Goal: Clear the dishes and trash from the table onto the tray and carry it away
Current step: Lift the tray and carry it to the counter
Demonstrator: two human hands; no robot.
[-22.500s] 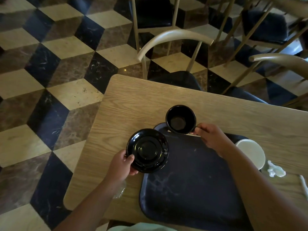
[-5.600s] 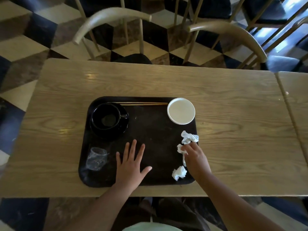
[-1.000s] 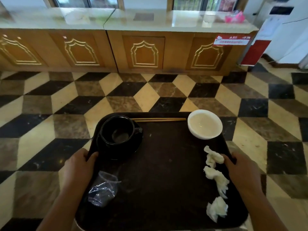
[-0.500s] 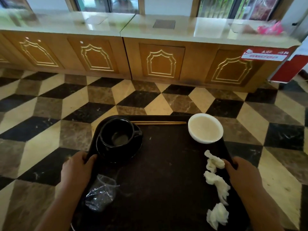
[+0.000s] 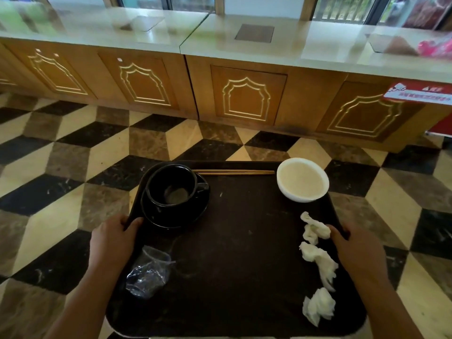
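Observation:
A dark tray (image 5: 234, 253) is held in the air above the floor. My left hand (image 5: 111, 243) grips its left rim and my right hand (image 5: 354, 250) grips its right rim. On the tray's far left a black cup (image 5: 172, 185) stands on a black saucer (image 5: 193, 214). Wooden chopsticks (image 5: 233, 172) lie along the far edge, and a white bowl (image 5: 302, 179) sits at the far right. Crumpled white napkins (image 5: 318, 263) lie along the right side. A crushed clear plastic cup (image 5: 148, 275) rests near my left hand.
A long wooden counter (image 5: 247, 94) with carved cabinet doors and a pale glossy top runs across ahead. Between it and the tray lies a black, beige and brown tiled floor (image 5: 97, 152). A red sign (image 5: 420, 94) hangs at the counter's right end.
The counter has come nearer and fills more of the view than a second ago. Both hands keep the same hold on the tray, and the items on it have not shifted.

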